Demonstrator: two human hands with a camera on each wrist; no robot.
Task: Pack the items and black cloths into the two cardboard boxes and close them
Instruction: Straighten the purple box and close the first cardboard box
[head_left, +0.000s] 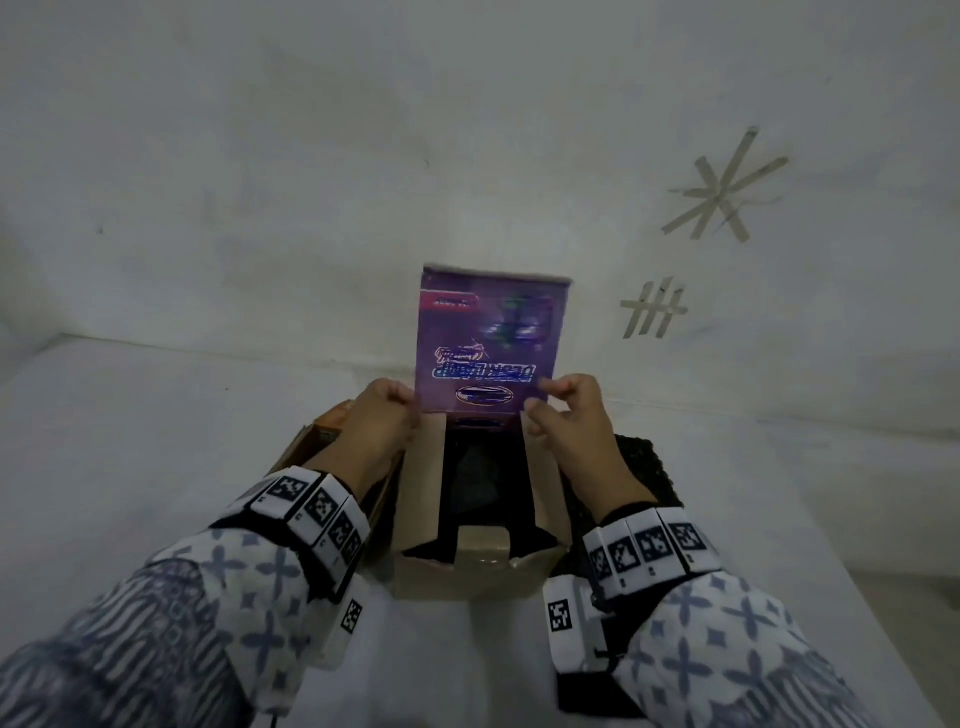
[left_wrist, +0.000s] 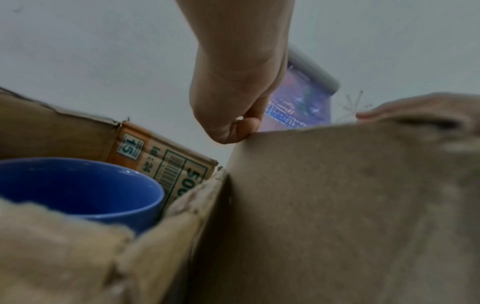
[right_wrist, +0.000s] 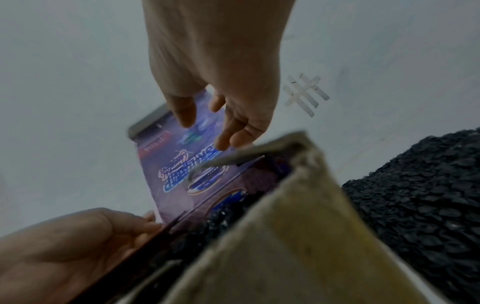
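Head view: left hand (head_left: 382, 415) pinches purple flap (head_left: 488, 338); right hand (head_left: 566, 415) loosely spread

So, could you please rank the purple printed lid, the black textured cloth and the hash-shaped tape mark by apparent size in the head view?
1. Purple printed lid
2. Black textured cloth, partly hidden by the right arm, so unsure
3. Hash-shaped tape mark

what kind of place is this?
Likely a makeshift recording spot in a plain room, not a real packing line: bare white wall with tape marks, white table, and only two cardboard boxes.
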